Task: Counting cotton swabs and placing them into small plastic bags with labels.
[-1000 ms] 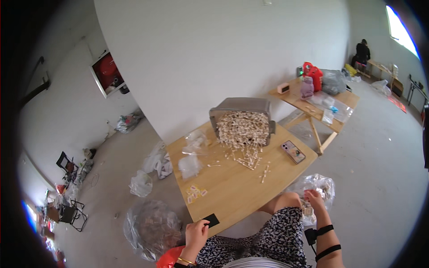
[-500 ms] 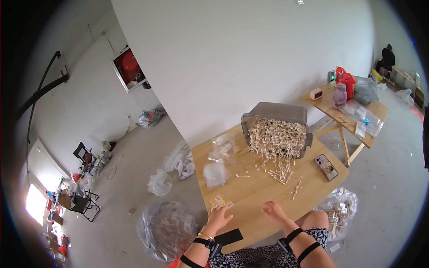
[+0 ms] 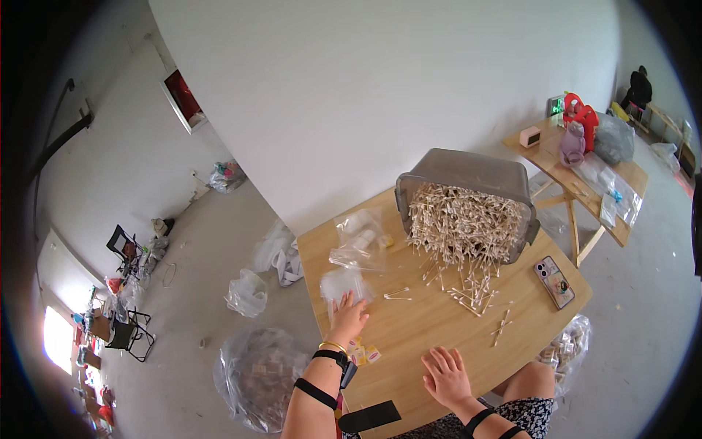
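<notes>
My left hand (image 3: 349, 319) reaches forward with its fingers spread, the fingertips at the near edge of a stack of clear plastic bags (image 3: 342, 284). Under my left wrist lie small yellow and white cards (image 3: 371, 354). My right hand (image 3: 447, 374) is open over the table's near edge, fingers extended, holding nothing. Beyond both hands a grey plastic bin (image 3: 468, 173) lies on its side, its opening toward me. Cotton swabs (image 3: 468, 219) fill it and spill onto the wooden table (image 3: 417, 329). A few loose swabs (image 3: 397, 294) lie between the bags and the pile.
A phone (image 3: 554, 282) rests at the table's right side, and a flat black object (image 3: 370, 417) at the near edge. Large filled plastic bags (image 3: 259, 377) stand on the floor on both sides. A second table (image 3: 621, 175) holds a purple bottle (image 3: 572, 144) and bags.
My left hand has moved forward from the yellow cards to the clear bags. My right hand has gone from closed to open, staying near the table's front edge. The view has shifted slightly.
</notes>
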A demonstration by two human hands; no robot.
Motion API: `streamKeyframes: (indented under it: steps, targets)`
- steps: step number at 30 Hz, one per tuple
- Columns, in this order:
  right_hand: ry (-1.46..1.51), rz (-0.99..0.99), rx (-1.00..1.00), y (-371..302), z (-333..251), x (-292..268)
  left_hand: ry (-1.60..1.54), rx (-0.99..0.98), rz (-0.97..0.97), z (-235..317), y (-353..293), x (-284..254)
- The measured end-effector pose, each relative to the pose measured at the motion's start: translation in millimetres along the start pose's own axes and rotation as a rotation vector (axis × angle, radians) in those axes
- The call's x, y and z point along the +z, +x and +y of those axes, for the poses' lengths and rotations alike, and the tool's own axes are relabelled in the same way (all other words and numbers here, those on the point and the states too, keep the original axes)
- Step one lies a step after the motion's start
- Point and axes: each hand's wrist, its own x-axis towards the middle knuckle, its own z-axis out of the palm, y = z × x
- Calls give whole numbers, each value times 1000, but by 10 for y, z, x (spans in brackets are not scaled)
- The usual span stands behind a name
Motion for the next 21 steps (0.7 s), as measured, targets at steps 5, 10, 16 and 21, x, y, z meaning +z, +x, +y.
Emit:
streamKeyframes:
  steps: [5,10,16,21]
  targets:
    - [10,-3,-12,37,-25,-24,-71,53,58,-40,-90,137]
    - [5,6,-4,-5,11,11,-285,79,448,78,-346,-38]
    - [53,45,-22,-45,29,74,-1042,-194,652,247,-935,-317]
    - [129,126,76,46,69,-15,-1376,-178,408,838,-1691,-678]
